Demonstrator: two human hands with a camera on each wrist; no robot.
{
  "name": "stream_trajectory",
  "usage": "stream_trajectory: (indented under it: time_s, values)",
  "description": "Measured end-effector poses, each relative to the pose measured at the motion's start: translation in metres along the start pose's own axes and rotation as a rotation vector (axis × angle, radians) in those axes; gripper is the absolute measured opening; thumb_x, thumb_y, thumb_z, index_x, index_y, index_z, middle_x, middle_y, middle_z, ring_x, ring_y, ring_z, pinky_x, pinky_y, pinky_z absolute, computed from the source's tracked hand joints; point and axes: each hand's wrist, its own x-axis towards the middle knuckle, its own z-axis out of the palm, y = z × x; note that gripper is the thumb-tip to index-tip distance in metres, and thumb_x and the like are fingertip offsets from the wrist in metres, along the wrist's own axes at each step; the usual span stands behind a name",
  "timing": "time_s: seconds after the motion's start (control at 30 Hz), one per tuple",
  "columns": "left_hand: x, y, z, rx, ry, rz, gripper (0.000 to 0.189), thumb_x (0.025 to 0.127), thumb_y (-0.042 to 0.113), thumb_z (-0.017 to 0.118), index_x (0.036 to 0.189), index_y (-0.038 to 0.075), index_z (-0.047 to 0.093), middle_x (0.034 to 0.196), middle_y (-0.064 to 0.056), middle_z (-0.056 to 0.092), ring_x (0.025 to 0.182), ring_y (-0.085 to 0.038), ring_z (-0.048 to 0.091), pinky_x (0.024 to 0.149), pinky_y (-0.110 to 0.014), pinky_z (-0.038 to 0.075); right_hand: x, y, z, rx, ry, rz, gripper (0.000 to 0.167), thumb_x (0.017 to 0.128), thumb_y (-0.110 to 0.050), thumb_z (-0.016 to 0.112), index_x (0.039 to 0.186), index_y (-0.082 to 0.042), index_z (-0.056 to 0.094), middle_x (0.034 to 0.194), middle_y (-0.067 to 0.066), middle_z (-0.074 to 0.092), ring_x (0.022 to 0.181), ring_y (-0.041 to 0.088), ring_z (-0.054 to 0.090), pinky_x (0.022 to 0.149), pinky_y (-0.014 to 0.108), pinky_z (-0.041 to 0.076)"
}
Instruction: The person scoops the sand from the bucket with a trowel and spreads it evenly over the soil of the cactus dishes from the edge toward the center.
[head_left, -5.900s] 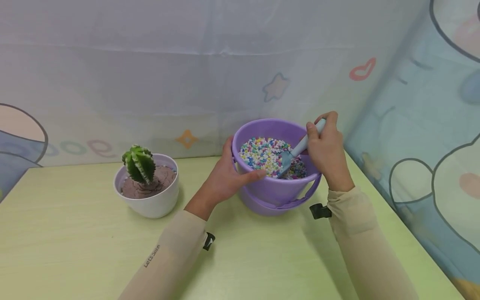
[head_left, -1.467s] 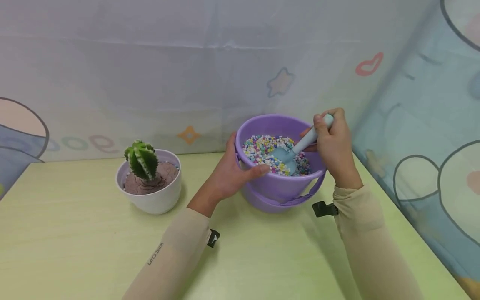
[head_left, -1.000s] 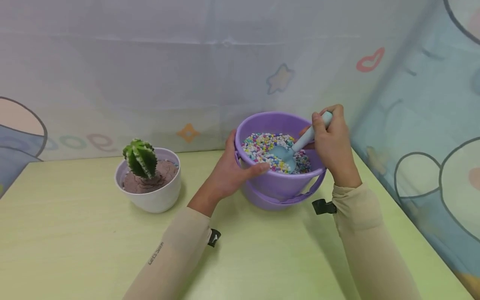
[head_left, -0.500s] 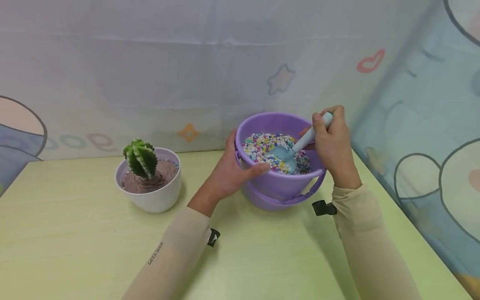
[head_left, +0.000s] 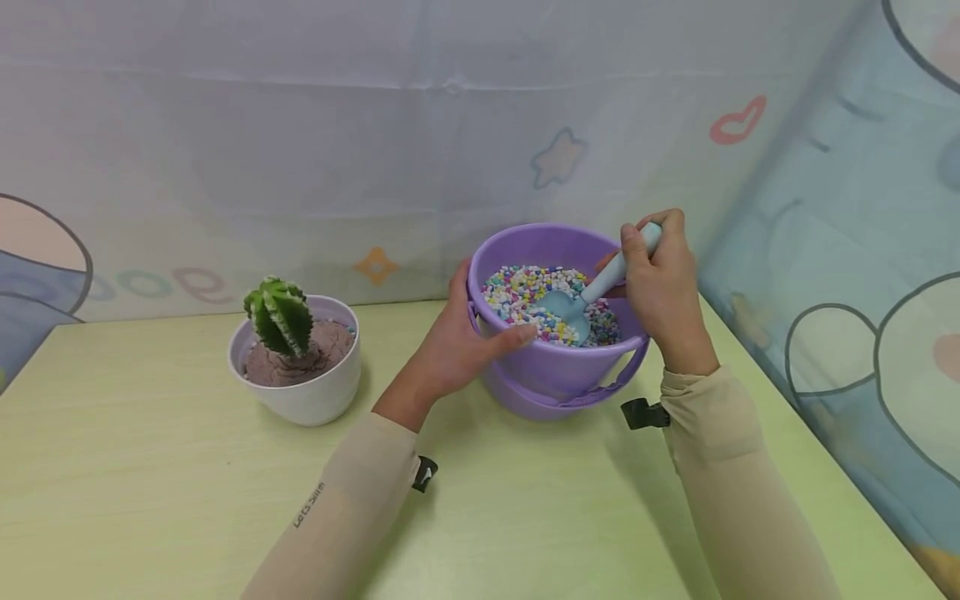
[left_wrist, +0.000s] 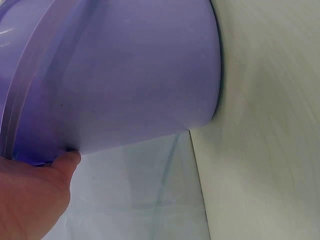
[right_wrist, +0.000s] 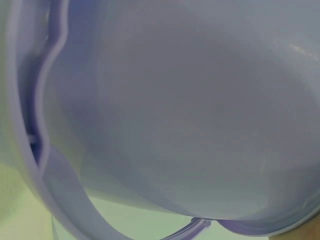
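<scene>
A purple bucket (head_left: 551, 367) of small multicoloured beads (head_left: 525, 292) stands on the table near the back wall, its handle hanging down in front. My left hand (head_left: 453, 350) holds its left side, thumb along the front rim and fingers round the outside. With my right hand (head_left: 663, 287) I grip the handle of a light blue toy shovel (head_left: 567, 307), whose blade lies tilted in the beads. The left wrist view shows the bucket wall (left_wrist: 140, 75) with a fingertip at it; the right wrist view is filled by the bucket (right_wrist: 190, 100), the shovel out of sight.
To the left on the pale table (head_left: 172, 483) stands a white pot (head_left: 318, 396) with a green cactus (head_left: 279, 318) in brown soil-like filling. A printed cloth (head_left: 300, 150) hangs behind the table, and another patterned cloth (head_left: 840, 250) lines its right side.
Since the earliest frame the shovel blade has turned and come up more into sight among the beads. Over the last second both hands stay practically still.
</scene>
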Motion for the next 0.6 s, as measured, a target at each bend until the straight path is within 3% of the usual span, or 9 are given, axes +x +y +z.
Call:
stream_trajectory:
  time_s: [0.6]
  values:
    - [-0.0003,-0.0009,0.0003,-0.014,0.001,0.004,0.109,0.077,0.033,0.083,0.155,0.019,0.008,0.148,-0.012,0.034,0.13,-0.024,0.042,0.102,-0.041,0.037,-0.0016,0.0006,0.0002,-0.011,0.004,-0.012,0.028,0.105,-0.034,0.041,0.11,-0.007,0.036,0.086,0.02,0.067,0.064,0.023,0.07,0.061,0.034,0.056]
